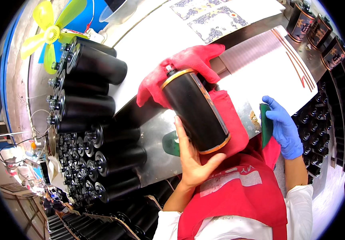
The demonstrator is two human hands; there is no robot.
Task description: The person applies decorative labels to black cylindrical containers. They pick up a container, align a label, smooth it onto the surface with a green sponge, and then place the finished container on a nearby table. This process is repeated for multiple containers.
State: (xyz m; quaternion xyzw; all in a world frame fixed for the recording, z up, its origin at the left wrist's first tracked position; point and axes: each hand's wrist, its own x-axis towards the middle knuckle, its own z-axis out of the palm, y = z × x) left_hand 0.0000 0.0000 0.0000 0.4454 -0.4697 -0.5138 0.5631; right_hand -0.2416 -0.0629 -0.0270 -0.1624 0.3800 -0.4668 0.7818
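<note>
My left hand [192,158], bare, cups the lower end of a black cylindrical bottle [194,110] with gold rims and a small metal neck, tilted with its neck up and to the left. A red cloth [188,68] wraps behind and under the bottle. To the right, my right hand [284,128] in a blue glove grips a flat dark green scraper [265,124] by its edge. A second dark green piece [170,144] lies on the metal worktop [152,136] just left of my left hand.
Stacked black bottles [96,108] lie on their sides at the left, necks outward. A yellow-green fan [52,32] is at top left. White label sheets [272,64] lie on the bench, patterned sheets [212,18] behind them. Finished bottles [318,30] stand top right; more fill a crate [320,124].
</note>
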